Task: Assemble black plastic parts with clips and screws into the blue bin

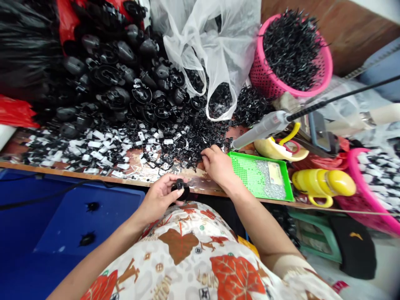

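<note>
My left hand point(161, 196) is closed around a round black plastic part point(180, 188), held over my lap just below the table edge. My right hand point(218, 164) rests on the table with its fingertips pinched into a heap of small black clips point(193, 139); what it pinches is too small to name. Behind the clips lies a big pile of larger black plastic housings point(125, 75). Small black-and-white pieces point(93, 148) are scattered to the left.
A clear plastic bag point(215, 46) of clips stands behind, beside a pink basket point(293, 54) full of black parts. A green tray point(262, 175), a yellow mug point(321, 183), a powered screwdriver point(265, 125) and a blue bin point(68, 216) are near.
</note>
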Action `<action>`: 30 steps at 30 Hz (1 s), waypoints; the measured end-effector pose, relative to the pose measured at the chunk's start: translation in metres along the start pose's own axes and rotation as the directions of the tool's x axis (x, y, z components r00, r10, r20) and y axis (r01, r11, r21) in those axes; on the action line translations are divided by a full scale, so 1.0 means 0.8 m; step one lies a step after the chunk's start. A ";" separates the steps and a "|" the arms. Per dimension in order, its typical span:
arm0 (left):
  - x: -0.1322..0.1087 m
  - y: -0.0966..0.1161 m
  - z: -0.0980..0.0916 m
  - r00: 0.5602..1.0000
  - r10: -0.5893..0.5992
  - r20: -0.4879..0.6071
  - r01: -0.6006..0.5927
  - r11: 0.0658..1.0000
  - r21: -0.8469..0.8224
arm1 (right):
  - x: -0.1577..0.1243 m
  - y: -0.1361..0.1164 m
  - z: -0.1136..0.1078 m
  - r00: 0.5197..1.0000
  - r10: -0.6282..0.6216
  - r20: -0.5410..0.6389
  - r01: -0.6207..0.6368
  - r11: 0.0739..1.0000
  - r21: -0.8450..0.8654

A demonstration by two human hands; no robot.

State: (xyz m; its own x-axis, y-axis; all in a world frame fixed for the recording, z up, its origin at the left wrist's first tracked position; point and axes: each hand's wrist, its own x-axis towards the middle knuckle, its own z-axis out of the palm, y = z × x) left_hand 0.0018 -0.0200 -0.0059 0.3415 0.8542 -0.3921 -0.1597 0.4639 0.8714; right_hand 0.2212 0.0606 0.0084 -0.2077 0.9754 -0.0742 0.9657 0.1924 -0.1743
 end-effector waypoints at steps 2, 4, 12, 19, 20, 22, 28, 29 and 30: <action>0.001 0.000 -0.004 0.999 -0.038 -0.010 0.037 0.998 -0.047 | -0.007 0.002 0.003 0.998 -0.054 -0.021 0.054 0.998 0.029; 0.002 0.001 -0.007 0.997 -0.064 -0.048 0.059 0.993 -0.106 | -0.016 0.003 0.009 0.994 -0.103 -0.042 0.105 0.993 0.051; 0.012 0.009 -0.008 0.981 -0.044 -0.191 0.028 0.996 -0.084 | -0.026 -0.003 0.018 0.990 -0.139 0.032 0.132 0.977 0.168; 0.016 -0.002 -0.013 0.956 0.074 -0.283 -0.079 0.997 -0.004 | 0.012 -0.038 -0.008 0.978 -0.206 -0.037 0.209 0.957 0.203; 0.017 -0.004 -0.013 0.951 0.089 -0.297 -0.092 0.996 0.004 | 0.019 -0.048 -0.009 0.973 -0.229 -0.014 0.228 0.957 0.178; 0.019 -0.006 -0.012 0.943 0.104 -0.315 -0.104 0.994 0.015 | 0.033 -0.069 -0.011 0.962 -0.273 0.027 0.269 0.957 0.110; 0.019 -0.004 -0.012 0.957 0.080 -0.277 -0.076 0.997 0.025 | 0.060 -0.105 -0.006 0.937 -0.342 0.078 0.344 0.939 -0.016; 0.019 -0.004 -0.013 0.960 0.075 -0.271 -0.072 0.997 0.020 | 0.060 -0.105 -0.005 0.934 -0.345 0.091 0.347 0.938 -0.006; 0.019 -0.004 -0.013 0.962 0.071 -0.264 -0.070 0.997 0.014 | 0.060 -0.102 -0.003 0.929 -0.354 0.106 0.355 0.935 0.009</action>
State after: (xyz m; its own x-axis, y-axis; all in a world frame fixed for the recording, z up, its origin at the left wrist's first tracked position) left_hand -0.0023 -0.0059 -0.0178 0.0723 0.9168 -0.3928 -0.1706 0.3994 0.9008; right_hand 0.1325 0.0918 0.0217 -0.5517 0.8265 -0.1114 0.8274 0.5256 -0.1980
